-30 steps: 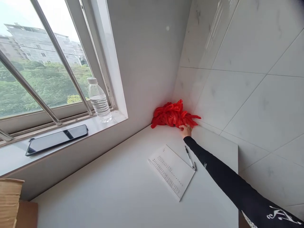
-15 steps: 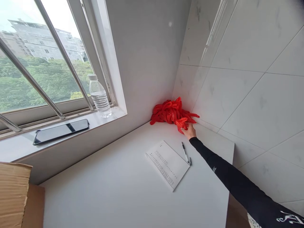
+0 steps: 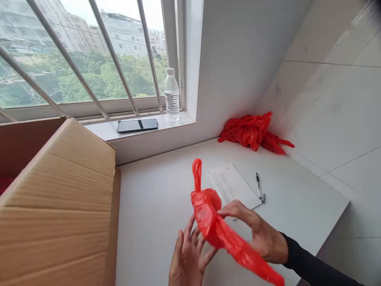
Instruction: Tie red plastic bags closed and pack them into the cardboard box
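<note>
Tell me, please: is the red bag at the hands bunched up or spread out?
Bunched up: the red bag is gathered into a lump, with a thin loop sticking up and a narrow tail.

An indoor room's corner, its use unclear: silver-barred glass window (image 3: 98, 75), pale marbled tile wall (image 3: 336, 115), flat white worktop (image 3: 154, 190).

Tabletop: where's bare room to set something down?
Free: table between box and notebook, and right of the pen to the table's right edge. Crowded: far corner, under the red heap; near middle, where left hand, right hand and red bag block the view.
</note>
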The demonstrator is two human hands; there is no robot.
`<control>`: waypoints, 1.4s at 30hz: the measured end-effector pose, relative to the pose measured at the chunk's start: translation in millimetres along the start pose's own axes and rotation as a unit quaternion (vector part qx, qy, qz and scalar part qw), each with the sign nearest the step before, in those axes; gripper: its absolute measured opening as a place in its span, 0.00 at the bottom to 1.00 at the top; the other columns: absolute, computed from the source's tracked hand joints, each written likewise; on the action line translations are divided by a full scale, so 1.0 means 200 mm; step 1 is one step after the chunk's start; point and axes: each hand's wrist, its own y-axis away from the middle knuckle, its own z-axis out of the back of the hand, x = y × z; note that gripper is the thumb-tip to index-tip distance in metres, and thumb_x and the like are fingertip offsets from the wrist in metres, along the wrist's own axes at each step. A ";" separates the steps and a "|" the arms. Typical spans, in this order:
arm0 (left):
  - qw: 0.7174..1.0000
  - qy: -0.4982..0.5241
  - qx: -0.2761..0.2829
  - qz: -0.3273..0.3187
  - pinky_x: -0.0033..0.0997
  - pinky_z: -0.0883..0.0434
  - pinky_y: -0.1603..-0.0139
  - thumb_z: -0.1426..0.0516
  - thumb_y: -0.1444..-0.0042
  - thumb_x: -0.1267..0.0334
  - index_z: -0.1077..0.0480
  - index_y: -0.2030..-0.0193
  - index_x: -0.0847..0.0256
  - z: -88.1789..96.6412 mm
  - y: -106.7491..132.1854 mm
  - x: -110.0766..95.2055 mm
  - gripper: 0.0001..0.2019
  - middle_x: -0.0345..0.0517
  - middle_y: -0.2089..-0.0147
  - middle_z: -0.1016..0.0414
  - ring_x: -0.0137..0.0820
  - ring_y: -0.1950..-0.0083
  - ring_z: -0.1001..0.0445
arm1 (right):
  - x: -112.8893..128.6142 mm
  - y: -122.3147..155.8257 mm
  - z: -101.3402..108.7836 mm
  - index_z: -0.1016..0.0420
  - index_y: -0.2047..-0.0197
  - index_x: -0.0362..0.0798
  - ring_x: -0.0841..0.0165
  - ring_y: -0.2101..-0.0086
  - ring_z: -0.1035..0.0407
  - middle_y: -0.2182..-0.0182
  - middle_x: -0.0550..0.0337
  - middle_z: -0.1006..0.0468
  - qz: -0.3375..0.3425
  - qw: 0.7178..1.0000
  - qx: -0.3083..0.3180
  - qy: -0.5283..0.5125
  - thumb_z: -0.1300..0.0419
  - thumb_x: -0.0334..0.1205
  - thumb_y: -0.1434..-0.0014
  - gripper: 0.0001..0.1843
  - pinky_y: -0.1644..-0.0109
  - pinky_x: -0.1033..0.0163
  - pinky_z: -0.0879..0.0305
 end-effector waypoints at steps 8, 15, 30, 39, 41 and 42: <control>0.996 -0.048 -0.036 -0.064 0.39 0.24 0.61 0.36 0.46 0.51 0.26 0.50 0.57 0.15 -0.08 -0.01 0.19 0.52 0.53 0.23 0.39 0.61 0.25 | -0.10 -0.05 -0.27 0.36 0.36 0.57 0.59 0.43 0.37 0.43 0.52 0.30 -0.196 0.950 0.028 -0.240 0.45 0.53 0.32 0.24 0.38 0.49 0.37; 0.991 -0.118 0.042 -0.050 0.31 0.28 0.61 0.34 0.47 0.56 0.28 0.63 0.60 0.17 -0.07 0.04 0.12 0.44 0.63 0.25 0.33 0.64 0.28 | -0.12 -0.12 -0.35 0.31 0.42 0.52 0.64 0.56 0.31 0.51 0.53 0.24 -0.209 0.935 0.033 -0.283 0.38 0.51 0.36 0.22 0.45 0.52 0.33; 0.972 -0.210 -0.063 -0.080 0.27 0.35 0.72 0.33 0.51 0.47 0.26 0.71 0.63 0.21 -0.06 0.02 0.18 0.43 0.72 0.28 0.28 0.74 0.38 | -0.12 -0.09 -0.38 0.29 0.54 0.50 0.65 0.60 0.32 0.61 0.58 0.25 -0.213 0.934 0.041 -0.283 0.40 0.52 0.35 0.15 0.54 0.58 0.35; 0.963 -0.249 -0.005 -0.104 0.33 0.30 0.48 0.35 0.47 0.63 0.25 0.45 0.55 0.19 -0.02 0.00 0.21 0.49 0.45 0.24 0.45 0.45 0.28 | -0.11 -0.08 -0.35 0.30 0.46 0.52 0.64 0.60 0.30 0.59 0.58 0.25 -0.234 0.917 0.065 -0.316 0.40 0.56 0.37 0.22 0.52 0.57 0.34; 0.974 -0.202 -0.004 -0.099 0.35 0.32 0.42 0.36 0.45 0.60 0.27 0.42 0.55 0.16 -0.01 0.00 0.23 0.50 0.41 0.26 0.47 0.41 0.30 | -0.11 -0.09 -0.35 0.26 0.55 0.49 0.64 0.63 0.30 0.63 0.58 0.25 -0.218 0.928 0.062 -0.297 0.37 0.52 0.38 0.16 0.55 0.59 0.33; 0.983 -0.161 0.002 -0.087 0.38 0.33 0.41 0.38 0.43 0.57 0.28 0.40 0.55 0.15 -0.01 0.00 0.23 0.51 0.40 0.26 0.48 0.40 0.30 | -0.11 -0.09 -0.35 0.26 0.58 0.48 0.65 0.64 0.30 0.65 0.59 0.25 -0.211 0.931 0.051 -0.292 0.37 0.52 0.38 0.15 0.56 0.59 0.33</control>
